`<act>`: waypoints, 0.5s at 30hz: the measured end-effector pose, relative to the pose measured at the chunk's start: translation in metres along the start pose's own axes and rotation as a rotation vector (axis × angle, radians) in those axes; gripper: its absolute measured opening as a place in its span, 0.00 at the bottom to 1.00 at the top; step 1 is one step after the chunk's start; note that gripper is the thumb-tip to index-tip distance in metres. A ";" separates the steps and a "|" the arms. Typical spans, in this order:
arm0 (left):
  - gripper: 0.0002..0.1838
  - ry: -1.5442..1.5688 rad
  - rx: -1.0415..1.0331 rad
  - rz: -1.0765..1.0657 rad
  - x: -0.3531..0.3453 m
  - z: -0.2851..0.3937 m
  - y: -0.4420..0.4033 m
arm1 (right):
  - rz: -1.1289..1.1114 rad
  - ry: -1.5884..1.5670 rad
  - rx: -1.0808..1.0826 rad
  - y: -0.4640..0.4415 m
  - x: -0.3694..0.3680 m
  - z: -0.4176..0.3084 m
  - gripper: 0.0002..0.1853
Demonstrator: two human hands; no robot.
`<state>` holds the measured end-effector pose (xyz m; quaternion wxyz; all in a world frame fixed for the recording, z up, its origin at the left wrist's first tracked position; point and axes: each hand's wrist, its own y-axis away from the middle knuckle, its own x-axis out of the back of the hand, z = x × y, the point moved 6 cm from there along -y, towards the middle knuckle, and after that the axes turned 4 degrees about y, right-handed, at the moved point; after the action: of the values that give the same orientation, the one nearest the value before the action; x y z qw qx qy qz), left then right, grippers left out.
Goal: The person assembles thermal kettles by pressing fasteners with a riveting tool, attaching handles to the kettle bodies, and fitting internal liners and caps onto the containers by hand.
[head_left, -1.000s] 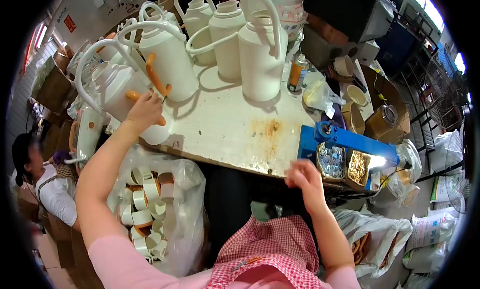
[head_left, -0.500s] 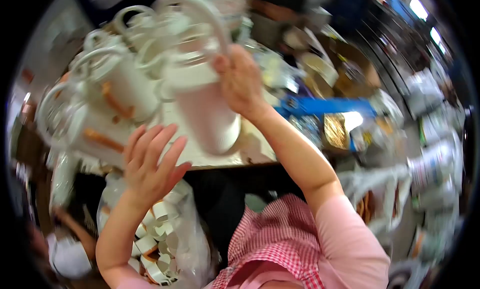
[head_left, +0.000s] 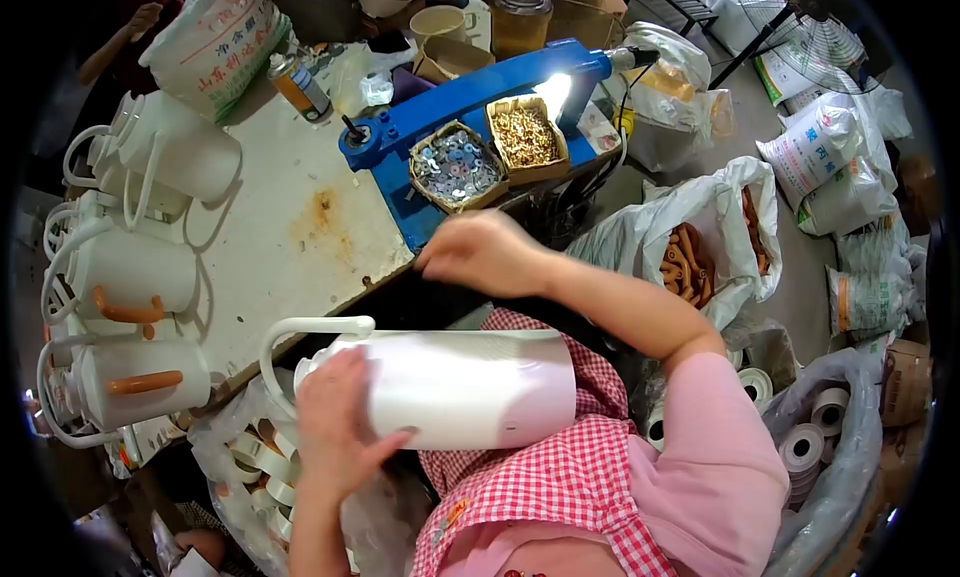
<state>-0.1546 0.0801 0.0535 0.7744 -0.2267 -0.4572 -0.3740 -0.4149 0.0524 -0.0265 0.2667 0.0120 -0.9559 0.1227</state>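
Note:
A white thermos jug (head_left: pixel 475 392) lies on its side across my lap, its curved carrying handle (head_left: pixel 318 325) toward the table. My left hand (head_left: pixel 340 412) grips it near the lid end, thumb along the body. To the right of the jug and above it, my right hand (head_left: pixel 485 252) is off the jug near the table's front edge. Its fingers are blurred and curled, and I cannot tell whether they hold anything. Just beyond that hand are a box of grey washers (head_left: pixel 457 167) and a box of small brass-coloured rivets (head_left: pixel 526 137).
A blue machine with a long arm (head_left: pixel 470 89) and a lit lamp stands by the boxes. Several white jugs (head_left: pixel 140 267), some with orange handles, lie on the table (head_left: pixel 290 197) at left. Sacks of orange handles (head_left: pixel 690 262) and white rings (head_left: pixel 270 467) flank my lap.
The jug has come down from upright above the table to lying across my lap. My right hand has let go of it, and my left hand has taken hold. The view has turned rightward.

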 end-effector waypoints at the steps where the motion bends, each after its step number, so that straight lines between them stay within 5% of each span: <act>1: 0.43 0.075 0.085 0.066 0.007 -0.017 0.005 | 0.205 0.064 -0.107 0.008 0.039 0.014 0.07; 4: 0.38 0.180 0.266 0.087 -0.002 -0.075 0.014 | 0.589 0.344 -0.221 0.016 0.123 0.072 0.06; 6: 0.34 0.570 0.310 0.212 -0.017 -0.097 0.012 | 0.499 0.422 -0.279 0.001 0.133 0.106 0.07; 10: 0.31 0.687 0.326 0.227 -0.031 -0.113 0.006 | 0.310 0.737 -0.460 -0.028 0.127 0.123 0.10; 15: 0.29 0.650 0.379 0.254 -0.031 -0.119 0.011 | 0.074 0.707 -0.662 -0.041 0.132 0.126 0.12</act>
<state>-0.0909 0.0160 -0.0306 0.9470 -0.0041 -0.2173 -0.2365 -0.5885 -0.0121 -0.0537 0.5601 -0.1498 -0.7942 -0.1818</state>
